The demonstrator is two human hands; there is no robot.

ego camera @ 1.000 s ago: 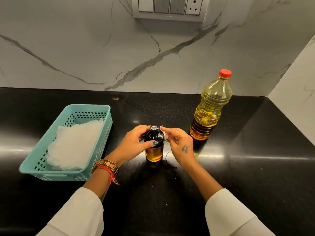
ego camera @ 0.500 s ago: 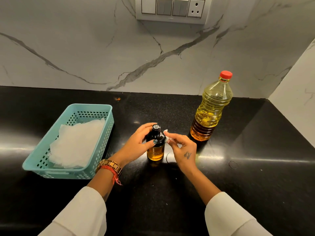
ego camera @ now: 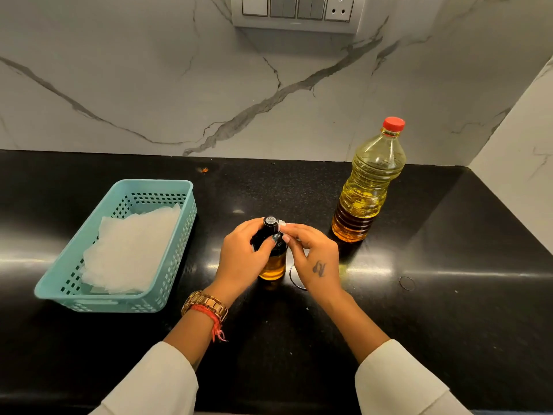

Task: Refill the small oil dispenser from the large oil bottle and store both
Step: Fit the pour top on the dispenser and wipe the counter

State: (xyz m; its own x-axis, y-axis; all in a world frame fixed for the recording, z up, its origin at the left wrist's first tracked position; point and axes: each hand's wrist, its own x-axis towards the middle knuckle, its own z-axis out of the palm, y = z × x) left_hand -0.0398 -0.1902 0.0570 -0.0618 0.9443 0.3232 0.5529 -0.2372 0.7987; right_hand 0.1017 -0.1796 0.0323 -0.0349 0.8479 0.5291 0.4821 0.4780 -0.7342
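The small oil dispenser (ego camera: 273, 265) stands upright mid-counter, dark-topped with amber oil in its lower part. My left hand (ego camera: 242, 256) grips its dark neck from the left. My right hand (ego camera: 314, 253) pinches a small white scrap (ego camera: 282, 225) against the dispenser's top, on its right side. The large oil bottle (ego camera: 369, 187), clear plastic with yellow oil and a red cap (ego camera: 393, 124), stands capped to the right, near the back wall.
A teal plastic basket (ego camera: 149, 301) holding white paper sheets (ego camera: 131, 250) sits at the left on the black counter (ego camera: 449, 310). A marble wall closes the back and right corner. A switch panel (ego camera: 294, 10) hangs above. Faint ring marks lie on the counter by my right hand.
My right hand has shifted back up to the dispenser's top with the white scrap, after dropping slightly lower. My left hand keeps its grip on the neck. The camera view drifted slightly.
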